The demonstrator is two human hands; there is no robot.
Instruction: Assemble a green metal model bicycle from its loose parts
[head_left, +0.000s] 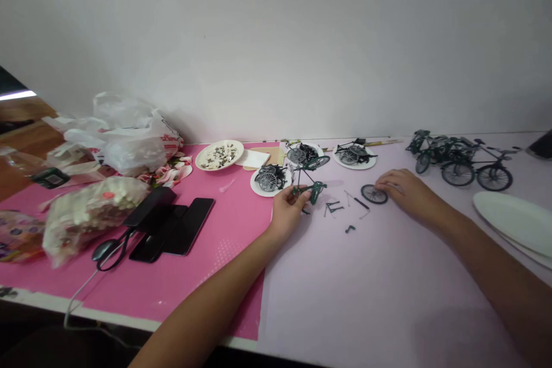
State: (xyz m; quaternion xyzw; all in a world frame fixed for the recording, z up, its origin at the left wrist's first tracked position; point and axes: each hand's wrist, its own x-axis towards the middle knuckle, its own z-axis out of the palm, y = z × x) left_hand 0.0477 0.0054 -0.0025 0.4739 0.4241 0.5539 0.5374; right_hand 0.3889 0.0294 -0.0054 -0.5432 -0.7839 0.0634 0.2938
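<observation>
My left hand (287, 210) is closed on a dark green miniature bicycle frame (317, 188), holding it tilted above the table. A wheel is fitted at the frame's upper end. To the right, the fingers of my right hand (399, 188) pinch the rim of a loose black toy bicycle wheel (373, 194), which is at the tabletop. Between my hands lie small loose parts: a dark green forked piece (333, 207), a thin black rod (361, 203) and a small black bent piece (350, 229).
Plates of bicycle parts (268, 180) (354, 155) stand near the wall. Several assembled miniature bicycles (459, 164) are at right, behind white plates (517, 221). A bowl of small pieces (219, 155), plastic bags (129, 132), and phones (190, 227) with a black box (149, 209) occupy the left.
</observation>
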